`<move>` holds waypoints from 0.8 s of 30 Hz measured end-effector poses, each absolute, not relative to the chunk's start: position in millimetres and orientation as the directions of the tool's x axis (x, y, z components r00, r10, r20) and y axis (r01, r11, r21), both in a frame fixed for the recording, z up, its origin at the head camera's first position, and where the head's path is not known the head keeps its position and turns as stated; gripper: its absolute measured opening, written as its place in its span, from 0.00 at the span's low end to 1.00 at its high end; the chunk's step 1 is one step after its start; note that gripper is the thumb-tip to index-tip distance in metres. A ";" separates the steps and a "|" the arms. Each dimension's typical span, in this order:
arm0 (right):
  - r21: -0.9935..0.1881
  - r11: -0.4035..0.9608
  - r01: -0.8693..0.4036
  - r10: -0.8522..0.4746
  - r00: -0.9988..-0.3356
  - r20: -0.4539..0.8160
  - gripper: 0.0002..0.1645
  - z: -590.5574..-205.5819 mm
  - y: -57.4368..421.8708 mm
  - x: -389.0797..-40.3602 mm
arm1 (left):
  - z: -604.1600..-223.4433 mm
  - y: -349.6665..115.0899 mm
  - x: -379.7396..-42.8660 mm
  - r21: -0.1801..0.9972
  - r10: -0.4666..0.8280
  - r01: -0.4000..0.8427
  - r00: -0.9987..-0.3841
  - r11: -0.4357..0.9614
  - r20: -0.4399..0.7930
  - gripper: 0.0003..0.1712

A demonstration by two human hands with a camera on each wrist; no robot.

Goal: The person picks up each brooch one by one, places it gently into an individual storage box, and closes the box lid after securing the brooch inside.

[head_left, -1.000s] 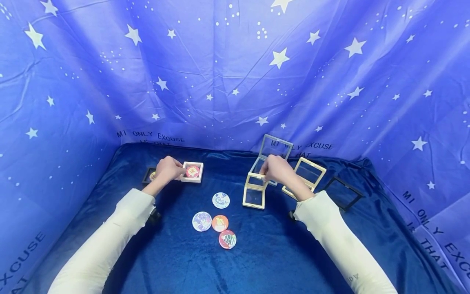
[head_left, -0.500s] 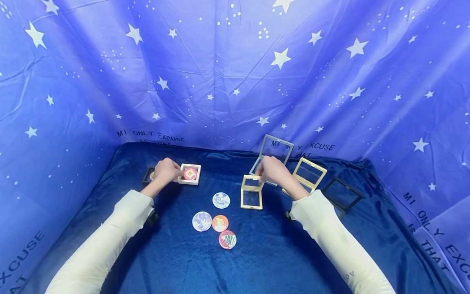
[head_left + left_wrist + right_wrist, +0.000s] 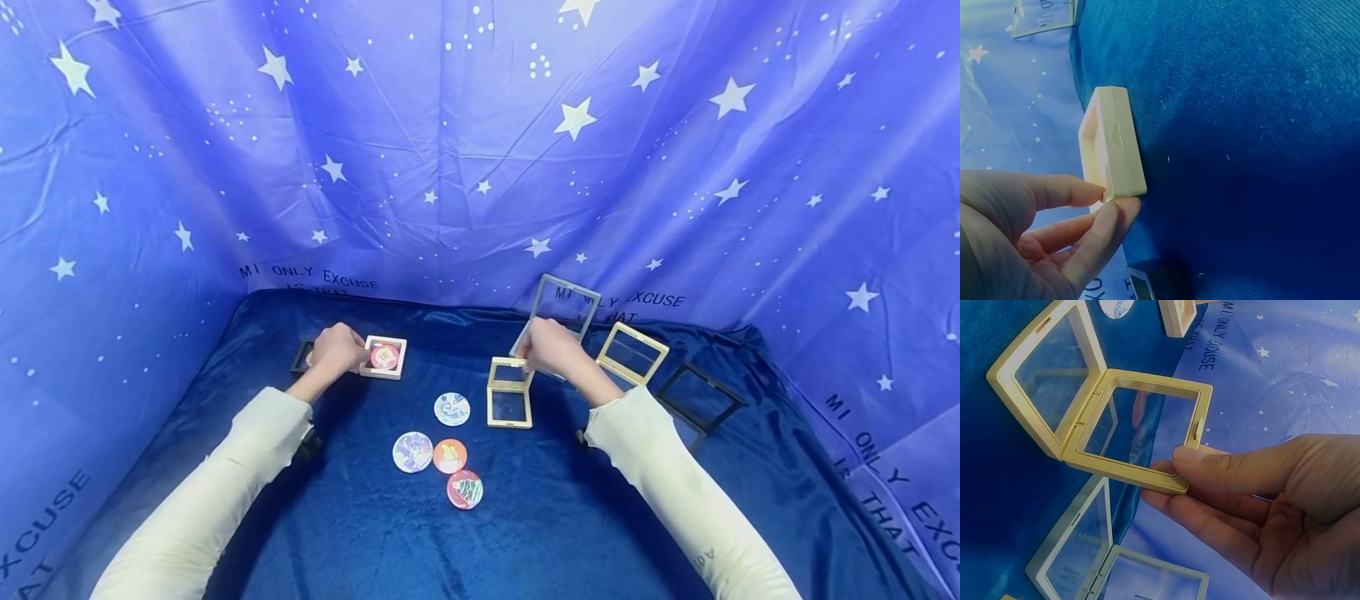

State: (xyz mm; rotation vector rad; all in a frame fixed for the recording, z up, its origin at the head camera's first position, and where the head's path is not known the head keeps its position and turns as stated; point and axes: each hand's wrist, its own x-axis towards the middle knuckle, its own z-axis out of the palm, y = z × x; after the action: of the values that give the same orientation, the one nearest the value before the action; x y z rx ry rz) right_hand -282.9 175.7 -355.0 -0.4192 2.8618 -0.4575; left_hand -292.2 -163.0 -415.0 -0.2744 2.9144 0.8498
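- At back left, the left hand (image 3: 337,348) pinches a square white box (image 3: 402,357), round red badge (image 3: 385,357) inside.
- Middle right, the right hand (image 3: 551,346) pinches a square gold hinged frame (image 3: 509,387) with clear windows, unfolded.
- Only the left wrist view shows the box's side seam (image 3: 1121,140).

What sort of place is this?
Probably a makeshift recording booth, though the wider room is out of view: star-printed fabric hangs on three sides of a spread dark blue cloth, where round badges lie loose.
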 end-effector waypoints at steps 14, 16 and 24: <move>-0.322 0.911 -0.258 -0.324 -0.931 -0.170 0.09 -356.3 170.3 -285.4 | -415.2 -165.3 -293.5 0.521 -0.181 -0.239 -0.970 0.820 -0.160 0.12; -0.328 0.909 -0.257 -0.326 -0.929 -0.175 0.09 -356.0 170.4 -285.0 | -415.7 -165.4 -293.9 0.519 -0.179 -0.234 -0.972 0.822 -0.155 0.11; -0.338 0.909 -0.246 -0.321 -0.929 -0.187 0.09 -355.7 170.0 -285.1 | -416.3 -164.6 -293.9 0.519 -0.195 -0.245 -0.969 0.819 -0.151 0.10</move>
State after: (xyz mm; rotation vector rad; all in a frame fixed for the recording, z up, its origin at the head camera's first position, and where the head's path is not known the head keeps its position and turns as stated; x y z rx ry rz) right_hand -285.1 170.0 -355.7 -0.4271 2.8332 -0.4562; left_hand -293.9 -164.6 -416.3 -0.3527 2.9085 0.8495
